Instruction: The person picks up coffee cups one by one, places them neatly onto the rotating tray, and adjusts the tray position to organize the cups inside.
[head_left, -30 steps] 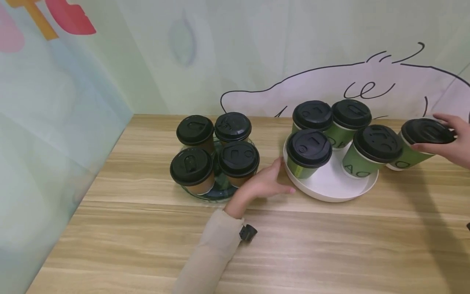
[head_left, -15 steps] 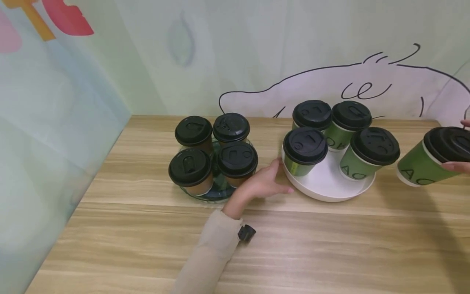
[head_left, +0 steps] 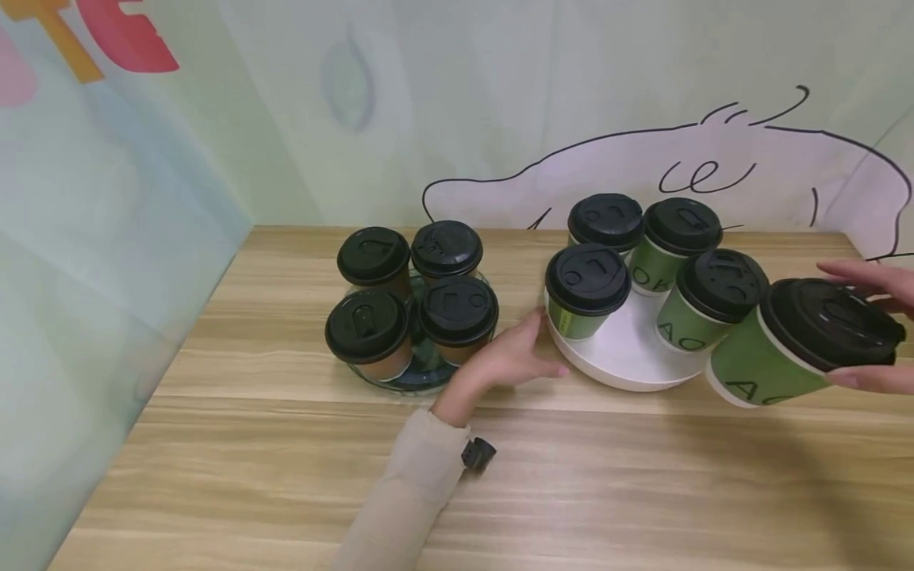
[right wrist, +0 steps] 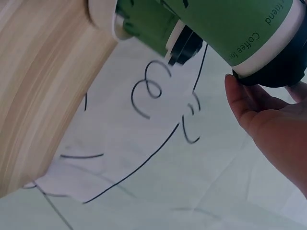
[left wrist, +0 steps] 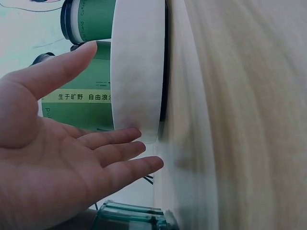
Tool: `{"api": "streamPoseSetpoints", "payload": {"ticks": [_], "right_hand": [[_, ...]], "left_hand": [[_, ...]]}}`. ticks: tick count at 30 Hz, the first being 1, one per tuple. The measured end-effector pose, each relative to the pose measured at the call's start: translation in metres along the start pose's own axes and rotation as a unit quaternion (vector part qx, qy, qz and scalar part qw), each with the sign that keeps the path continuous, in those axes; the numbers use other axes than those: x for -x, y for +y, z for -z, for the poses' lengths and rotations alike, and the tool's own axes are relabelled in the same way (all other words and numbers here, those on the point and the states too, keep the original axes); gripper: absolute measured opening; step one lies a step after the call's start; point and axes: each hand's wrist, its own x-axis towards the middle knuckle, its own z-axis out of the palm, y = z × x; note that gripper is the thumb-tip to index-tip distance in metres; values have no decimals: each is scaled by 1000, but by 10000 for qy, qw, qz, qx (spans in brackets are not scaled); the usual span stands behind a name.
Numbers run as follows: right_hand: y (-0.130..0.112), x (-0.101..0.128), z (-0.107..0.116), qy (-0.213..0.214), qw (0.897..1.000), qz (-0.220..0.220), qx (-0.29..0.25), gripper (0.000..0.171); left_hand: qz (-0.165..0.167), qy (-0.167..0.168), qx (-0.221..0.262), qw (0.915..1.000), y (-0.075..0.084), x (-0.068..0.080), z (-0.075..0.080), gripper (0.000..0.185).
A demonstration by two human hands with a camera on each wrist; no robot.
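Observation:
My right hand (head_left: pixel 889 287) grips a green paper cup (head_left: pixel 767 361) by its black lid, thumb on the near side and fingers on the far side. The cup is tilted and raised above the table, by the right front of the round white tray (head_left: pixel 631 361). In the right wrist view my fingertips (right wrist: pixel 232 91) press on the lid's edge. Several green lidded cups (head_left: pixel 585 297) stand upright on the tray. My left hand (head_left: pixel 516 354) is at the tray's left side, fingers extended; in the left wrist view its fingertips (left wrist: pixel 134 134) are at the tray's wall.
Left of the white tray, a round clear glass tray (head_left: pixel 421 381) bears several brown cups (head_left: pixel 385 363) with black lids, close beside my left wrist. The wooden table (head_left: pixel 557 484) meets a printed wall sheet (head_left: pixel 457 103) along its back edge.
My right hand has lifted the green cup off the table, carried it right, then brought it back left and nearer the front of the tray. The left hand stays by the tray.

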Motion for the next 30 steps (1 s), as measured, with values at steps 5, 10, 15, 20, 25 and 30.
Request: {"api": "streamPoseSetpoints", "payload": {"ticks": [5,10,15,20,25,30], "right_hand": [[-36,-14,-5,-334,9983,346,-343,118],[-61,-25,-12,-560,9968,363,-444,113],[-71,-34,-22,-684,9956,555,-317,109],[-79,-41,-30,-695,9943,769,-234,105],[-81,-44,-38,-837,9939,597,-391,100],[-81,-46,-45,-898,9929,638,-444,97]], "left_hand": [[3,-5,35,10000,-1,1,0,87],[8,-16,1,10000,-1,1,0,88],[7,-17,-12,10000,-1,1,0,88],[-54,-18,42,10000,0,1,0,88],[-82,-11,69,9999,0,0,0,88],[-114,-1,95,9999,1,1,0,87]]}}
